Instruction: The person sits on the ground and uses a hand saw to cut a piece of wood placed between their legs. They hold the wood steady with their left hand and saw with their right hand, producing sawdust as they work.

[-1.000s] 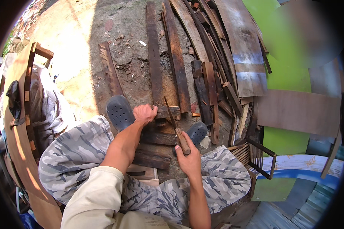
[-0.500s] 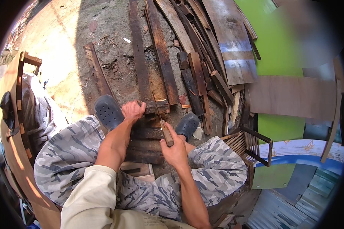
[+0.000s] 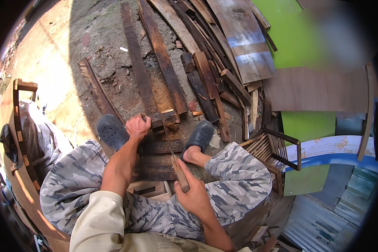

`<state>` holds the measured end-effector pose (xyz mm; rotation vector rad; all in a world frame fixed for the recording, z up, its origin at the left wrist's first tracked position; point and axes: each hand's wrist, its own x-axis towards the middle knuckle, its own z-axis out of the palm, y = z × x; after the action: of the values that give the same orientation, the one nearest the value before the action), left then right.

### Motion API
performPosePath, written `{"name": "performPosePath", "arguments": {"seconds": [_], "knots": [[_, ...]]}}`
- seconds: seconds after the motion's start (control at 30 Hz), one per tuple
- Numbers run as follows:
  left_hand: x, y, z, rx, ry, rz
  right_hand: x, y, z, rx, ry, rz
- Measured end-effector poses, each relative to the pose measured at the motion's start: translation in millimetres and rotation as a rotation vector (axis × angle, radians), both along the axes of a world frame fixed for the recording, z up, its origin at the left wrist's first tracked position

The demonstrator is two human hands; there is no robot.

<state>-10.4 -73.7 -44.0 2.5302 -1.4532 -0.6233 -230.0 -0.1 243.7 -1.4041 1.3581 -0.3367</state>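
My right hand point(image 3: 193, 192) is wrapped round the wooden handle point(image 3: 180, 175) of a handsaw. The saw's thin blade point(image 3: 169, 143) points away from me and meets the near end of a long dark plank point(image 3: 139, 71). At the left edge of that plank my left hand point(image 3: 137, 126) is closed, holding it down. Its fingertips are partly hidden. Below the plank's end, dark wood pieces point(image 3: 161, 146) lie crosswise between my two clogs.
Another plank point(image 3: 164, 59) lies alongside, with a stack of scrap boards point(image 3: 206, 75) to its right. A slatted wooden rack point(image 3: 277, 151) stands beside my right knee. Green panels point(image 3: 308, 130) are farther right. A wooden frame point(image 3: 19, 126) runs along the left.
My right hand has drawn the saw back toward me, so more blade shows on the near side of the plank. My left hand stays at the plank. The whole view has shifted slightly.
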Motion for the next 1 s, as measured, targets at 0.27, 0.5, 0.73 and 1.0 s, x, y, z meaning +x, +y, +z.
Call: {"name": "performPosePath", "arguments": {"seconds": [0.27, 0.5, 0.73, 1.0], "knots": [[-5.7, 0.0, -0.8, 0.045, -0.004, -0.011, 11.1, -47.6, -86.4, 0.109, 0.0, -0.031], [-5.0, -0.2, 6.4, 0.001, -0.028, -0.011, -12.3, -21.5, -14.2, -0.082, 0.02, 0.042], [-1.9, 7.3, -10.2, -0.008, -0.044, -0.024, 0.3, -18.2, -46.9, -0.034, -0.012, 0.021], [-8.9, 4.5, -5.6, -0.022, -0.03, -0.049, 15.6, -49.7, -75.4, 0.148, 0.097, -0.057]]}}
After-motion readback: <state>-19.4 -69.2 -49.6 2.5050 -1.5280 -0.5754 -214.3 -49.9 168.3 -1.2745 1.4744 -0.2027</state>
